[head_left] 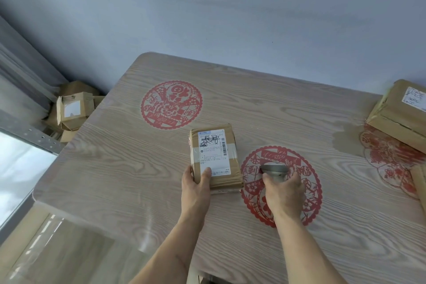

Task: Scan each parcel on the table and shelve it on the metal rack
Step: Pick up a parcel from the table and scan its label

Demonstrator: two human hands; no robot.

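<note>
Two hands busy, left hand (pixel 196 188) gripping parcel (pixel 214 157), right hand (pixel 284 193) around scanner (pixel 274 169) (seemingly), box (pixel 401 113) right.

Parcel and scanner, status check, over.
Left hand grips parcel, label up, on table. Right hand holds scanner beside it. Nothing between them.

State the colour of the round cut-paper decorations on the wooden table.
Red round cut-paper decorations, clearest in the head view.
</note>
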